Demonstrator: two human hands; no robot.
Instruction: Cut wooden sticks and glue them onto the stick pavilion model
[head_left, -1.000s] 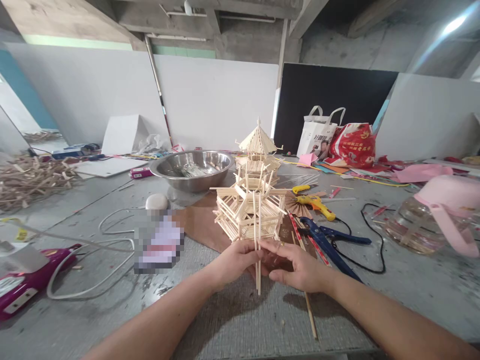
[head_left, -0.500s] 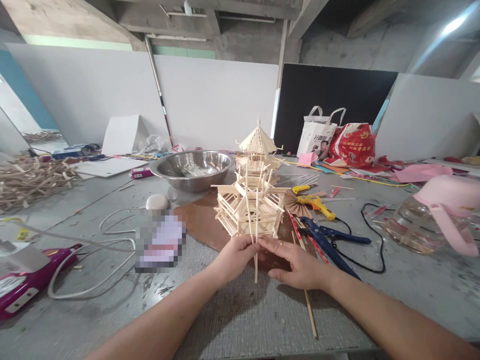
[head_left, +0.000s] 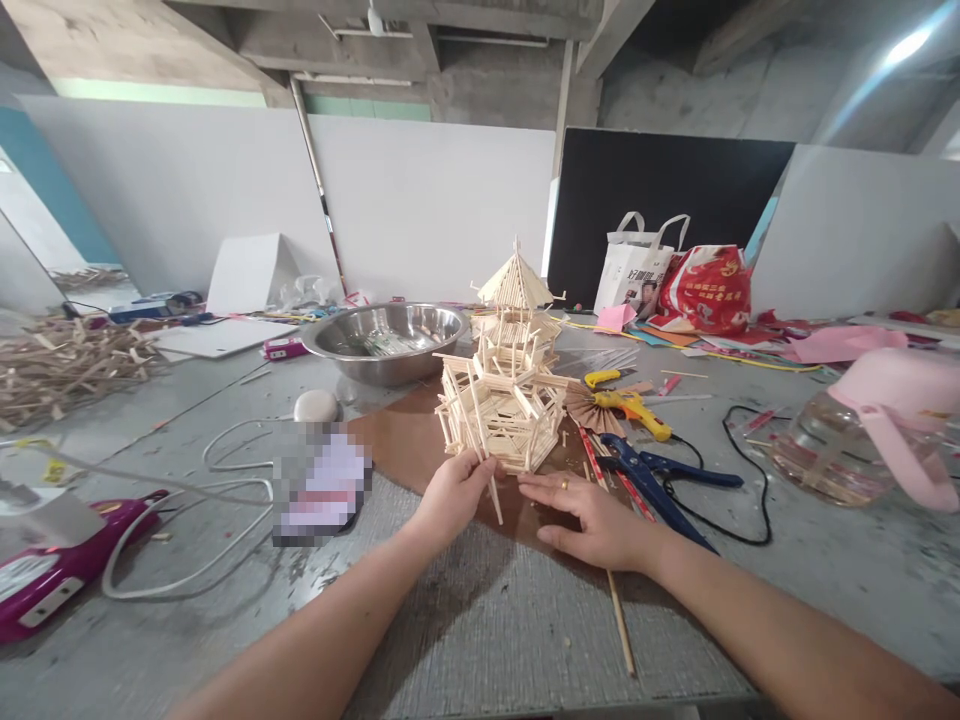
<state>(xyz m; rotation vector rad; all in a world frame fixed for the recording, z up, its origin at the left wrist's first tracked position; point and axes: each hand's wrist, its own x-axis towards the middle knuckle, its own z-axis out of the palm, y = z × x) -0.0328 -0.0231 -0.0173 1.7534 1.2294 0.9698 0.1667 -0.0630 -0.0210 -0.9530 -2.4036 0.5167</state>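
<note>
A pagoda-like model [head_left: 517, 385] built of thin pale wooden sticks stands in front of me, with tiered levels and a pointed roof. My left hand [head_left: 456, 500] pinches a thin wooden stick [head_left: 496, 503] at the model's front left. The stick leans up and left across the lower tier, its lower end sticking out below my fingers. Whether a second stick is in that pinch, I cannot tell. My right hand [head_left: 589, 512] holds nothing, fingers stretched apart, fingertips at the front bottom edge of the model. Beneath the model lies a brown board [head_left: 405, 435].
To the right lie a blue-handled cutter [head_left: 660, 480], a yellow glue gun [head_left: 637, 412] and a loose stick [head_left: 621, 625]. Behind left stands a steel basin [head_left: 386, 345]. A pink-lidded jug [head_left: 862, 430] is far right; a purple power strip [head_left: 67, 570] with cables is left.
My left hand has moved slightly left with the stick, away from my right fingertips. The model has turned a little. My right hand has barely moved.
</note>
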